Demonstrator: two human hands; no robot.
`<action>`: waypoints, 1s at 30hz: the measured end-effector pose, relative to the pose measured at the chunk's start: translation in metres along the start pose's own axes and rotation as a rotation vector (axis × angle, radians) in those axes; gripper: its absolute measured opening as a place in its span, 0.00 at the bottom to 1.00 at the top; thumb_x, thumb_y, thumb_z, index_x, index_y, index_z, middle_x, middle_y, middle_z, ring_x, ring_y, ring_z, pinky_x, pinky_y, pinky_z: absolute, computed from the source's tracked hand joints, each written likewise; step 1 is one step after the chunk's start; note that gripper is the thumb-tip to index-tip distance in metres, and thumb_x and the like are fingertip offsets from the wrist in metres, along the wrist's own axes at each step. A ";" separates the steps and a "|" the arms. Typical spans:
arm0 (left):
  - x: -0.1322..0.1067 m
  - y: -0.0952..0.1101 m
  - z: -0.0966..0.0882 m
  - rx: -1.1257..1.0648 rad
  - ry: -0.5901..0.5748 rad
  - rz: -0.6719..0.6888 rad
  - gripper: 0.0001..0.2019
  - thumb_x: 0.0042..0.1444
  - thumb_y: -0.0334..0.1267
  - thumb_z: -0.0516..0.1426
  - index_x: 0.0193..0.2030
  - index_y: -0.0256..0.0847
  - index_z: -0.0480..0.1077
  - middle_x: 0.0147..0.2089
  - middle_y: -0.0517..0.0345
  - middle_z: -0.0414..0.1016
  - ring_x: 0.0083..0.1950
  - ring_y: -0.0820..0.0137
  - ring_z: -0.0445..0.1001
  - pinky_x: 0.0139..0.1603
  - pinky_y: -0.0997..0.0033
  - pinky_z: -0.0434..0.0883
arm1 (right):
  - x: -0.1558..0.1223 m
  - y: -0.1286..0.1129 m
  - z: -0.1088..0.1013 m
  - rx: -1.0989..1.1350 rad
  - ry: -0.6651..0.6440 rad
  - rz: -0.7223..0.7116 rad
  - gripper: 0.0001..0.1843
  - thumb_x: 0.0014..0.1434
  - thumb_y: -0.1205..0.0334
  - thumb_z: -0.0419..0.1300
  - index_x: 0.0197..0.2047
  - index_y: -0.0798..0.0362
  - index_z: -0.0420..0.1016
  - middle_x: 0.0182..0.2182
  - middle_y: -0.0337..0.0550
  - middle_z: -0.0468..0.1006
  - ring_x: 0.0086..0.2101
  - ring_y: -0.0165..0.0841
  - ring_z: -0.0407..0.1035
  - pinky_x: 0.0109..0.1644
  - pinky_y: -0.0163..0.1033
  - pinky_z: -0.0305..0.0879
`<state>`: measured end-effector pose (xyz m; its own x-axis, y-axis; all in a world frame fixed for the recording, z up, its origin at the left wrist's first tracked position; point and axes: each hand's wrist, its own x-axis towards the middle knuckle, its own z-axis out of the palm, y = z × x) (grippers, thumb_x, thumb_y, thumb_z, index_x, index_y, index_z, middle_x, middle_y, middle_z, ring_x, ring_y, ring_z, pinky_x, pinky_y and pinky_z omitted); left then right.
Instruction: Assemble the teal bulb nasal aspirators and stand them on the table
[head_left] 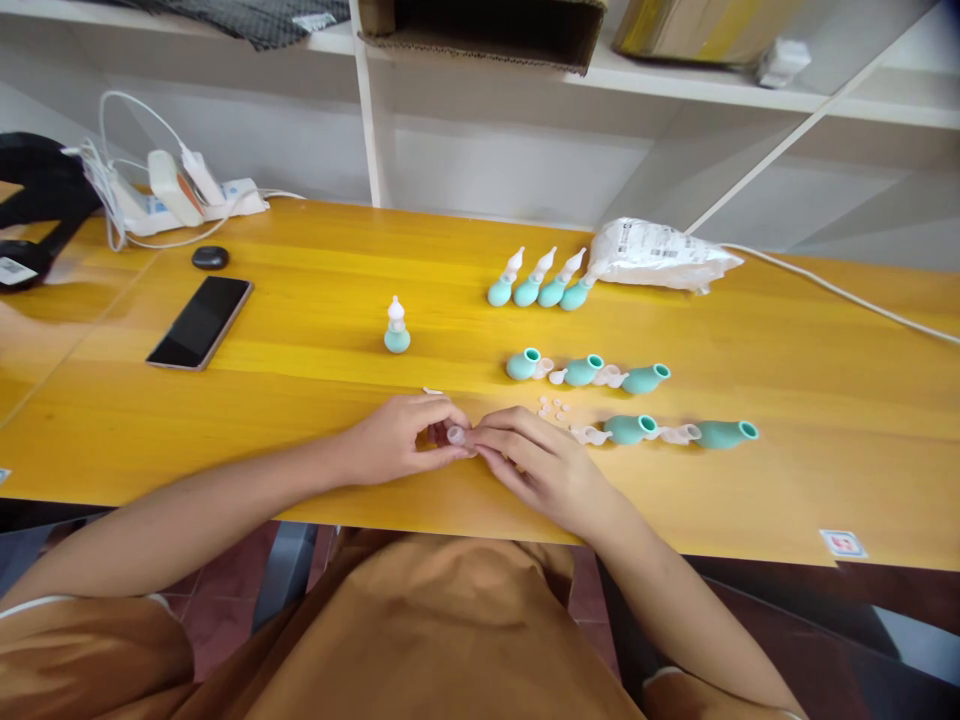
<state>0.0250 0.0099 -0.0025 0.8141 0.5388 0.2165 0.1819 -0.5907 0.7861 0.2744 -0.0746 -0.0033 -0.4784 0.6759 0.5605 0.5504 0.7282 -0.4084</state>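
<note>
Close to the table's front edge, my left hand [412, 437] is closed around a small translucent cup-shaped piece [456, 436], its open end facing up. My right hand [544, 462] meets it from the other side, fingertips pinched together against that piece; anything small between them is hidden. Just beyond the left fingers lies a small whitish piece [433, 391]. Several tiny translucent rings [553, 407] are scattered beyond my right hand. To the right, open teal squeeze bulbs [631, 430] lie on their sides among translucent nozzle pieces [681, 434].
Assembled teal bulbs with pale tips [552, 290] stand in a row at the back, beside a white plastic package [660, 255]. One more assembled bulb [397, 338] stands alone. At left are a phone [201, 322], a black mouse-like object [210, 258] and a power strip [244, 198].
</note>
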 end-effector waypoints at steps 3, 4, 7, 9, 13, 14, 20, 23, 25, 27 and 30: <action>0.000 0.000 0.000 -0.019 -0.002 -0.009 0.09 0.73 0.46 0.65 0.47 0.43 0.77 0.42 0.58 0.83 0.43 0.67 0.79 0.49 0.66 0.74 | -0.002 0.001 -0.001 -0.011 -0.038 -0.007 0.21 0.78 0.71 0.60 0.69 0.46 0.78 0.51 0.50 0.84 0.50 0.38 0.83 0.53 0.44 0.84; 0.000 -0.001 0.000 -0.022 0.001 -0.009 0.09 0.73 0.46 0.65 0.48 0.43 0.77 0.43 0.58 0.84 0.43 0.67 0.80 0.49 0.66 0.74 | -0.003 0.001 -0.002 -0.013 -0.042 -0.010 0.22 0.78 0.71 0.60 0.70 0.46 0.77 0.52 0.50 0.84 0.50 0.38 0.83 0.53 0.44 0.84; -0.001 -0.001 0.000 -0.032 0.018 -0.015 0.08 0.72 0.45 0.65 0.49 0.43 0.78 0.43 0.58 0.84 0.44 0.67 0.81 0.50 0.67 0.75 | -0.003 0.002 -0.003 -0.018 -0.040 -0.006 0.23 0.78 0.71 0.60 0.71 0.45 0.76 0.52 0.49 0.84 0.50 0.38 0.83 0.53 0.44 0.84; -0.002 -0.001 -0.001 -0.045 0.026 -0.022 0.08 0.72 0.44 0.66 0.50 0.43 0.79 0.43 0.59 0.85 0.44 0.68 0.81 0.50 0.67 0.75 | -0.003 0.002 -0.003 -0.022 -0.028 -0.008 0.22 0.77 0.71 0.61 0.69 0.46 0.77 0.52 0.49 0.85 0.49 0.38 0.83 0.52 0.43 0.84; -0.002 0.000 -0.001 -0.079 0.035 -0.060 0.08 0.71 0.44 0.67 0.51 0.44 0.79 0.45 0.59 0.86 0.44 0.68 0.82 0.51 0.67 0.76 | -0.001 0.001 -0.004 -0.030 0.010 0.001 0.17 0.77 0.70 0.62 0.65 0.46 0.81 0.50 0.47 0.87 0.47 0.37 0.84 0.51 0.43 0.84; -0.002 0.001 -0.001 -0.083 0.040 -0.069 0.09 0.71 0.44 0.67 0.51 0.44 0.79 0.45 0.59 0.86 0.44 0.68 0.82 0.51 0.66 0.76 | -0.001 0.001 -0.004 -0.036 0.017 0.008 0.16 0.78 0.69 0.62 0.63 0.46 0.82 0.49 0.47 0.87 0.47 0.37 0.84 0.51 0.43 0.84; -0.001 0.003 -0.001 -0.084 0.052 -0.088 0.09 0.71 0.46 0.67 0.50 0.44 0.79 0.45 0.58 0.86 0.45 0.67 0.83 0.50 0.67 0.76 | -0.001 0.001 -0.003 -0.060 0.042 0.024 0.14 0.78 0.67 0.62 0.62 0.47 0.83 0.47 0.47 0.87 0.44 0.37 0.84 0.50 0.43 0.84; -0.001 0.002 -0.001 -0.091 0.057 -0.084 0.09 0.71 0.45 0.67 0.50 0.44 0.79 0.45 0.58 0.87 0.45 0.68 0.83 0.49 0.67 0.75 | 0.000 0.001 -0.004 -0.074 0.046 0.013 0.14 0.78 0.68 0.62 0.61 0.47 0.83 0.46 0.47 0.87 0.43 0.36 0.84 0.48 0.42 0.84; -0.001 0.000 0.000 -0.092 0.056 -0.083 0.09 0.71 0.45 0.68 0.50 0.44 0.80 0.45 0.59 0.87 0.45 0.68 0.83 0.49 0.68 0.75 | 0.000 0.001 -0.004 -0.087 0.045 0.000 0.12 0.78 0.68 0.62 0.59 0.49 0.84 0.46 0.47 0.87 0.43 0.36 0.84 0.47 0.41 0.83; -0.002 -0.001 0.000 -0.100 0.057 -0.082 0.09 0.70 0.46 0.68 0.49 0.44 0.80 0.45 0.59 0.87 0.45 0.68 0.83 0.49 0.68 0.75 | 0.000 0.001 -0.004 -0.099 0.043 -0.007 0.11 0.78 0.69 0.62 0.58 0.50 0.84 0.46 0.48 0.87 0.43 0.36 0.84 0.47 0.41 0.83; -0.002 -0.003 0.000 -0.117 0.056 -0.090 0.10 0.70 0.47 0.68 0.49 0.44 0.80 0.46 0.58 0.87 0.46 0.68 0.84 0.50 0.67 0.75 | -0.002 0.002 -0.003 -0.122 0.038 -0.010 0.12 0.78 0.69 0.62 0.60 0.51 0.82 0.47 0.49 0.87 0.45 0.37 0.84 0.48 0.42 0.83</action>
<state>0.0228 0.0103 -0.0054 0.7648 0.6209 0.1717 0.1844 -0.4663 0.8652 0.2791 -0.0752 -0.0031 -0.4598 0.6620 0.5920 0.6260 0.7144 -0.3126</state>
